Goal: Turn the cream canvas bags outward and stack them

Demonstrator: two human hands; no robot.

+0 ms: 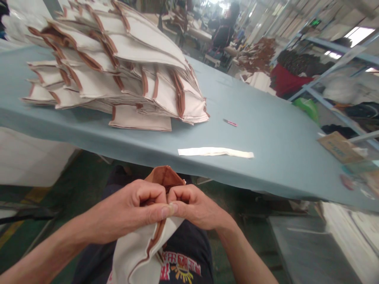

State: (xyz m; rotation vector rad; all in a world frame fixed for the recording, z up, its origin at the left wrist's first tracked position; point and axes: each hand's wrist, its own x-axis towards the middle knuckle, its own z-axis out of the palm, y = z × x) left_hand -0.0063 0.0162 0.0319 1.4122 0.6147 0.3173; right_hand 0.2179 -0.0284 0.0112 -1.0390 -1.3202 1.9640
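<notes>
Both hands are close together over my lap, thumbs touching, at the near side of the table. My left hand pinches a cream cloth piece with brown edging. My right hand grips the same cloth piece from the other side. Its brown part pokes up beyond my fingers, and the cream part hangs down over my dark apron. The exact spot between my fingertips is hidden. On the table beyond lie a white fabric strip and a small pink thread snipper.
A tall stack of cream pieces with brown edges covers the table's left side. The blue-green tabletop runs off to the right. Shelving with fabric and a cardboard box stand at right. A person works far behind.
</notes>
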